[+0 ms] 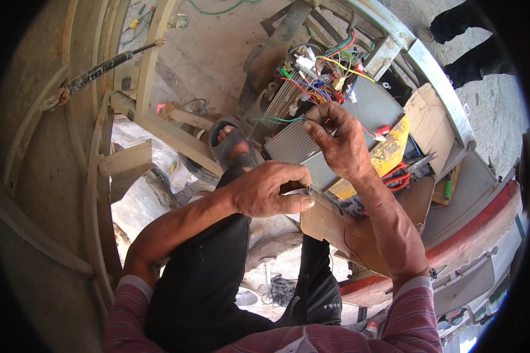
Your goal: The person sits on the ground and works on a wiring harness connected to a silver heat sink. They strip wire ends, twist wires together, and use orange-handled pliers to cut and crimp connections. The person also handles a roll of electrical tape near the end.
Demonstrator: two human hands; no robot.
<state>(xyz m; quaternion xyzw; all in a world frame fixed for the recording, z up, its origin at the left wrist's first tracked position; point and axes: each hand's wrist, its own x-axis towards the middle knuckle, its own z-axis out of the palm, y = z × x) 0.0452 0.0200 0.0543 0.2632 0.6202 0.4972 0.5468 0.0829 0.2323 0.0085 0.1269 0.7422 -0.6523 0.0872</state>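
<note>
My right hand (346, 141) is raised over a grey finned metal box (293, 143). Its thumb and forefinger pinch a thin green wire (280, 120), which runs off to the left. Lower and further left, my left hand (271, 189) has its thumb and forefinger closed together. A small dark thing shows at those fingertips, too little of it to name. Beyond my right hand lies a tangle of coloured wires (330, 67) with white, red and green connectors, spread over a second finned box (280, 106).
A yellow bag (397, 147) and red-handled pliers (397, 176) lie right of the boxes, near cardboard (433, 120). Metal framing (418, 65) curves round the right; a tan panel (41, 147) stands left. My sandalled foot (232, 144) rests amid the frame. Another person's legs (468, 44) show top right.
</note>
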